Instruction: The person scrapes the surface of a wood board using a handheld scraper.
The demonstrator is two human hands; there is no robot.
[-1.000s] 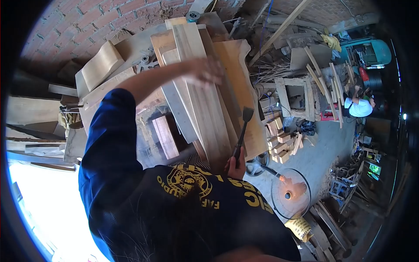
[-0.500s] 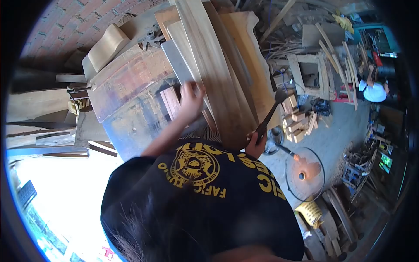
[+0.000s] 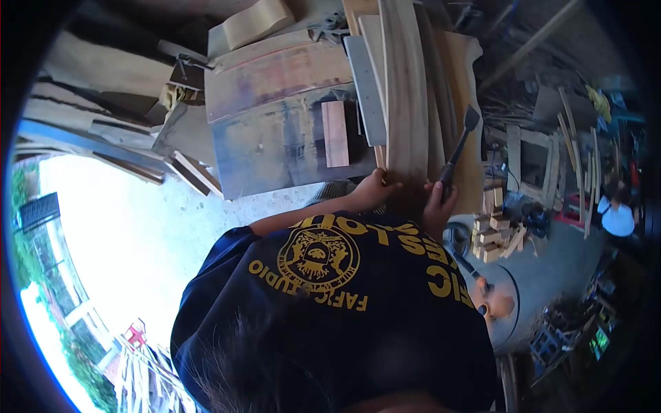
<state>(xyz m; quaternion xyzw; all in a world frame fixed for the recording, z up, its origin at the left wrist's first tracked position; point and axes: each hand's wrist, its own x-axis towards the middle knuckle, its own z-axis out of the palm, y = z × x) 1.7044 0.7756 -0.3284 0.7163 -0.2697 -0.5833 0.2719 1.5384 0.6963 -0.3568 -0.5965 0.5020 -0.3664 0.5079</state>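
Note:
My right hand (image 3: 441,201) is closed round the handle of a chisel (image 3: 460,146), its flared flat blade pointing up and away from me. At the near end of a long wooden board (image 3: 405,89), my left hand (image 3: 372,191) has its fingers bent against the board's left edge; the exact grip is partly hidden. That board lies on top of a stack of other planks, running away from me. Left of the stack, a short reddish wood block (image 3: 335,134) rests on the worn workbench (image 3: 275,141).
A curved wood piece (image 3: 259,22) and a metal clamp part (image 3: 330,26) sit at the bench's far side. To the right, cut wood blocks (image 3: 490,234) are piled near a round fan guard (image 3: 497,306). Another person (image 3: 616,217) is at far right.
My left hand has come down from beside the stack to the board's near end. The chisel, still in my right hand, points more steeply upward. The whole view has shifted rightward.

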